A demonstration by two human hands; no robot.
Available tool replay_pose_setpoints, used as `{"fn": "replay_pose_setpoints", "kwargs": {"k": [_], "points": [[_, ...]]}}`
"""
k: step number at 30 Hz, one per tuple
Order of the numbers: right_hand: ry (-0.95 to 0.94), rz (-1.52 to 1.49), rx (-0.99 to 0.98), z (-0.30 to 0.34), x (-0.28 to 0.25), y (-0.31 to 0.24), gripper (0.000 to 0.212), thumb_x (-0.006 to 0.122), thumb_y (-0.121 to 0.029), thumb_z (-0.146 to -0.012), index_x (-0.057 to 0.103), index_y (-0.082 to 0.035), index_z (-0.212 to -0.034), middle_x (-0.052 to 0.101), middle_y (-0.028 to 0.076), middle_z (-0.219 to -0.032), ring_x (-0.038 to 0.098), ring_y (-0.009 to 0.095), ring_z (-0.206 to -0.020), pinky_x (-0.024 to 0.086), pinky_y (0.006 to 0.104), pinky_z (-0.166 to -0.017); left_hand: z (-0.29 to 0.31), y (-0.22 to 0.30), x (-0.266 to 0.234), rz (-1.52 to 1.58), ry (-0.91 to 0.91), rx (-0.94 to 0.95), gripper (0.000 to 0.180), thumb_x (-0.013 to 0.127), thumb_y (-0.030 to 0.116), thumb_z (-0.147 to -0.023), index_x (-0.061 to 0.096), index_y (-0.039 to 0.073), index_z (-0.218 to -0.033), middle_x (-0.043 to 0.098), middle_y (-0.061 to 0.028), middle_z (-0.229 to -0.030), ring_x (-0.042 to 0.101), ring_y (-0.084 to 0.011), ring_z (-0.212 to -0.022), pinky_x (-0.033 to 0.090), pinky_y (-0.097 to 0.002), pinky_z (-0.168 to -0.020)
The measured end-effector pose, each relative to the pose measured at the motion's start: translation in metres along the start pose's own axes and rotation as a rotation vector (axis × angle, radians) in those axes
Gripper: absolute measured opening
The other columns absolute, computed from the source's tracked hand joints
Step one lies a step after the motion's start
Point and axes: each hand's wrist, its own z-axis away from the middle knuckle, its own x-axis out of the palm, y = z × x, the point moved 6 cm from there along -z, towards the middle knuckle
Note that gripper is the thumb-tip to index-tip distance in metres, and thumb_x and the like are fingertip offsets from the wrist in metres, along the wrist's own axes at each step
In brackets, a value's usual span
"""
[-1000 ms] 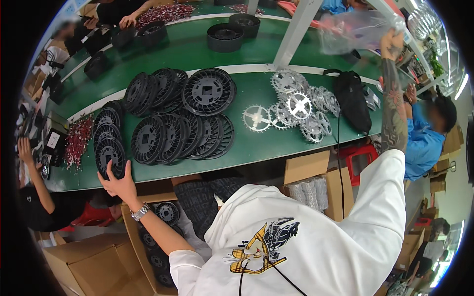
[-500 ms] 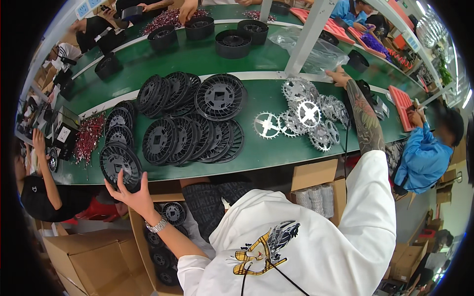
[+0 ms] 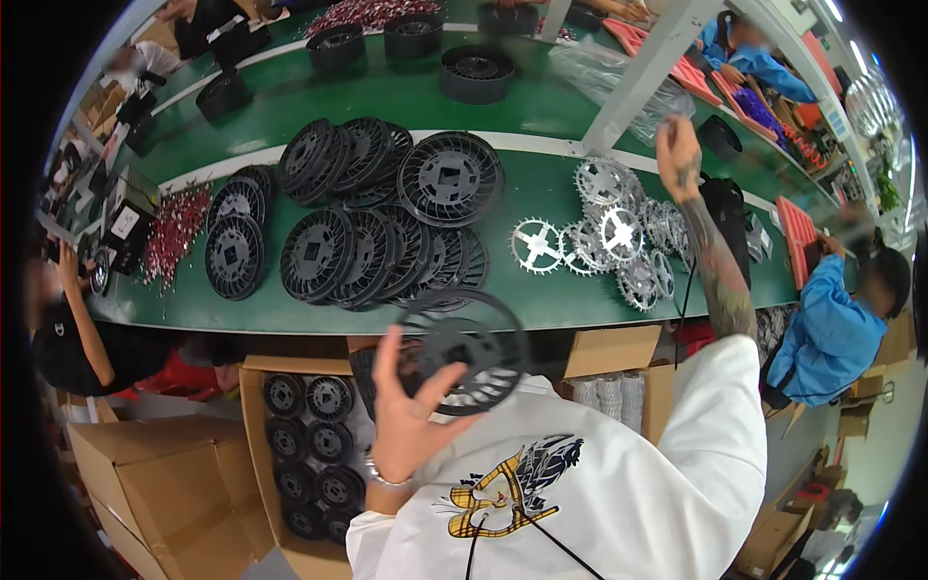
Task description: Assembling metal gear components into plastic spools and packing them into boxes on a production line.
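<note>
My left hand (image 3: 418, 425) grips a black spoked plastic disc (image 3: 462, 360) by its rim. It is held tilted in front of my chest, just off the table's near edge. My right hand (image 3: 680, 159) is raised at the far right of the table, fingers curled together beside a clear plastic bag (image 3: 643, 101); what they pinch, if anything, I cannot make out. Nearer me lies a heap of silver toothed metal rings (image 3: 619, 232). More black discs (image 3: 319, 253) lean in overlapping rows at the middle left, one (image 3: 450, 180) lying on top at the back.
Below the table's edge stand a carton of small black wheel-like parts (image 3: 329, 440) and a carton of stacked metal rings (image 3: 609, 398). A white post (image 3: 633, 82) rises from the green table (image 3: 541, 309). Red wired parts (image 3: 174, 232) lie left. Co-workers sit around.
My left hand has lifted a disc from the left row and carried it right, in front of my chest. My right hand has drawn in its fingers by the plastic bag.
</note>
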Motion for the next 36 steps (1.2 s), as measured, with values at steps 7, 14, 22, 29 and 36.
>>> {"fn": "replay_pose_setpoints", "kwargs": {"k": [7, 14, 22, 29, 36], "points": [[-0.826, -0.119, -0.489, 0.103, 0.017, -0.202, 0.018, 0.074, -0.018, -0.084, 0.070, -0.005, -0.097, 0.058, 0.010, -0.100, 0.057, 0.029, -0.094, 0.046, 0.0419, -0.082, 0.012, -0.002, 0.094, 0.237, -0.162, -0.097, 0.069, 0.097, 0.021, -0.060, 0.068, 0.015, -0.122, 0.014, -0.0239, -0.162, 0.061, -0.0335, -0.108, 0.057, -0.0422, -0.092], [-0.816, -0.045, -0.446, 0.126, 0.034, -0.198, 0.015, 0.074, -0.015, -0.082, 0.067, -0.005, -0.090, 0.056, 0.008, -0.105, 0.055, 0.028, -0.097, 0.042, 0.0423, -0.084, 0.010, -0.005, 0.114, 0.418, -0.004, -0.223, 0.093, 0.095, 0.012, -0.064, 0.050, 0.010, -0.145, 0.000, -0.0217, -0.163, 0.058, -0.0366, -0.120, 0.058, -0.0443, -0.094], [-0.693, -0.128, -0.460, 0.118, 0.051, -0.199, 0.012, 0.072, -0.008, -0.082, 0.066, -0.005, -0.091, 0.060, 0.007, -0.108, 0.058, 0.027, -0.096, 0.044, 0.0401, -0.084, 0.029, -0.015, 0.126, 0.855, 0.263, -0.349, 0.100, 0.074, -0.010, -0.079, 0.014, 0.008, -0.157, 0.008, -0.0124, -0.157, 0.039, -0.0294, -0.138, 0.058, -0.0415, -0.098], [-0.513, 0.004, -0.515, 0.085, 0.024, -0.205, 0.015, 0.071, -0.008, -0.084, 0.065, -0.003, -0.097, 0.061, 0.008, -0.112, 0.060, 0.029, -0.102, 0.044, 0.0413, -0.085, 0.039, -0.034, 0.140, 1.407, 0.251, -0.622, 0.079, 0.057, -0.019, -0.086, 0.021, 0.011, -0.149, 0.035, -0.0165, -0.145, 0.048, -0.0328, -0.131, 0.058, -0.0483, -0.095], [-0.563, 0.041, -0.444, 0.086, -0.012, -0.190, 0.022, 0.074, -0.007, -0.083, 0.067, -0.003, -0.103, 0.063, 0.009, -0.114, 0.060, 0.032, -0.099, 0.046, 0.0417, -0.086, 0.040, -0.035, 0.150, 1.534, 0.146, -0.691, 0.061, 0.057, -0.013, -0.091, 0.032, 0.002, -0.145, 0.049, -0.0169, -0.140, 0.057, -0.0255, -0.123, 0.055, -0.0463, -0.100]]}}
